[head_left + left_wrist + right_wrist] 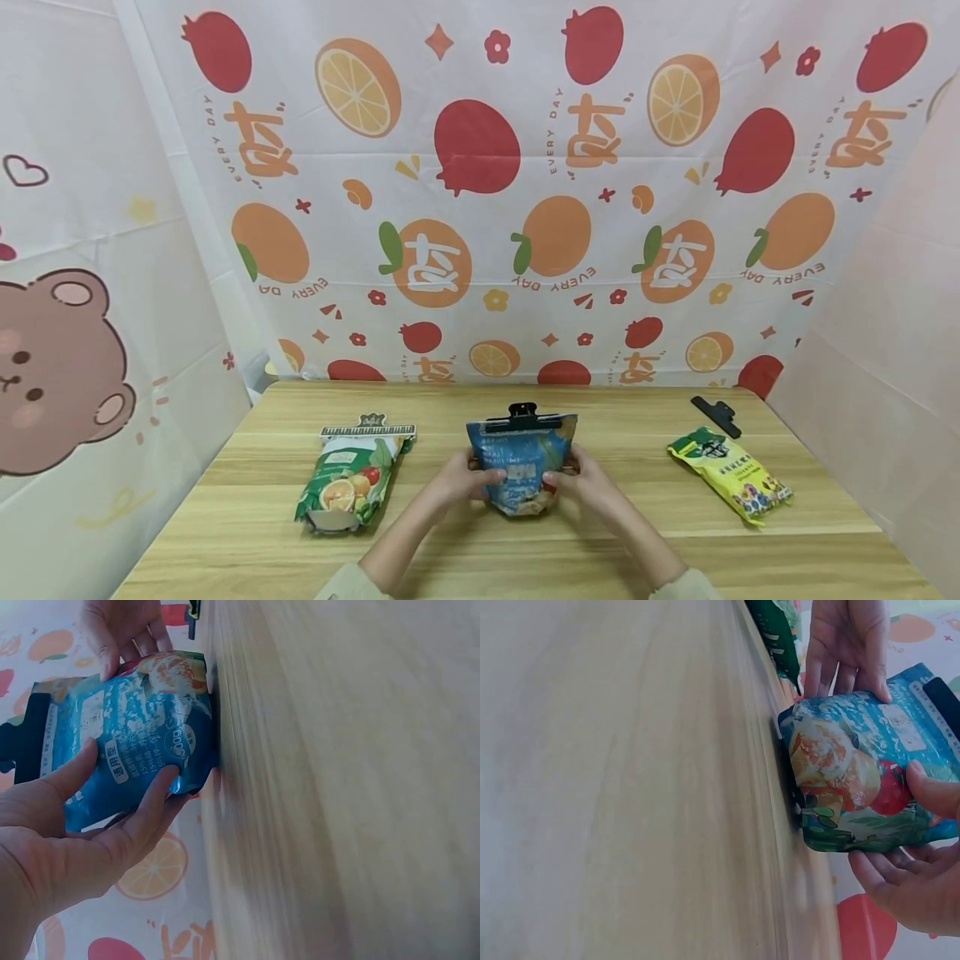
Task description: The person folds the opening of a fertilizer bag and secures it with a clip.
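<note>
A blue snack bag point(522, 467) stands upright at the middle of the table, its top closed by a black clip point(522, 417). My left hand point(463, 482) holds the bag's left side, thumb on the front and fingers behind. On the opposite side my right hand point(583, 483) grips it the same way. In the left wrist view the bag point(142, 735) shows printed white text, and its lower end is at the tabletop. Pictures of food and a red tomato show on the bag point(855, 772) in the right wrist view.
To the left lies a green bag point(351, 483) with fruit pictures, a white piano-pattern clip point(367, 430) across its top. A yellow-green bag point(731, 475) lies at the right, with a loose black clip point(716, 416) behind it. A fruit-print curtain point(480, 250) hangs behind the wooden table point(600, 550).
</note>
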The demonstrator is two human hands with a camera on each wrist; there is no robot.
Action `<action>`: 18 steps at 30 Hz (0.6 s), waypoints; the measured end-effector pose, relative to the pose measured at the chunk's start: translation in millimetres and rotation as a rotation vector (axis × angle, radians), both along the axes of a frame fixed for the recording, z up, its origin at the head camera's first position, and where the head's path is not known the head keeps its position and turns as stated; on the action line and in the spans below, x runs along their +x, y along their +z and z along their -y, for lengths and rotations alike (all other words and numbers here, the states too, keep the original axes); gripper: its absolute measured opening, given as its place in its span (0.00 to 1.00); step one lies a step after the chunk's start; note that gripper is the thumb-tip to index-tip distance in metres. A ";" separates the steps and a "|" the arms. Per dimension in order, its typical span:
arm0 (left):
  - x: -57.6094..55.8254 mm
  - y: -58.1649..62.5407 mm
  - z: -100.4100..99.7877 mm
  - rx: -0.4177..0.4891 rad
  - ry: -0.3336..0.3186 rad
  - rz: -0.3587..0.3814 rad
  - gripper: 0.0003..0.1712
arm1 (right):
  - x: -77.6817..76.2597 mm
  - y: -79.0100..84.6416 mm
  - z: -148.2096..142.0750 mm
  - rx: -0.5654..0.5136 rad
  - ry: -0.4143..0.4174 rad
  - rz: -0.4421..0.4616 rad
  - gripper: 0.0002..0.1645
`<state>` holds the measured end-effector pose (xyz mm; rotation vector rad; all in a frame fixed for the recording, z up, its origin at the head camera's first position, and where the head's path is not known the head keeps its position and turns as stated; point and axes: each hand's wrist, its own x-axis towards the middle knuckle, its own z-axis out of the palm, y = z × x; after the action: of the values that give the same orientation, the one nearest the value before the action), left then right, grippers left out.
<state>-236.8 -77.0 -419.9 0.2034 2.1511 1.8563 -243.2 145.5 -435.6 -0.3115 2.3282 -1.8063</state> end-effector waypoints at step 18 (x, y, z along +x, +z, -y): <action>-4.5 -3.3 -12.8 -0.122 0.112 -0.101 0.36 | -4.5 -1.6 7.5 -0.101 -0.011 0.088 0.37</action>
<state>-241.3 -64.1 -423.2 0.1564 2.3809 1.8011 -247.6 138.0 -437.2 -0.2283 2.1891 -1.9056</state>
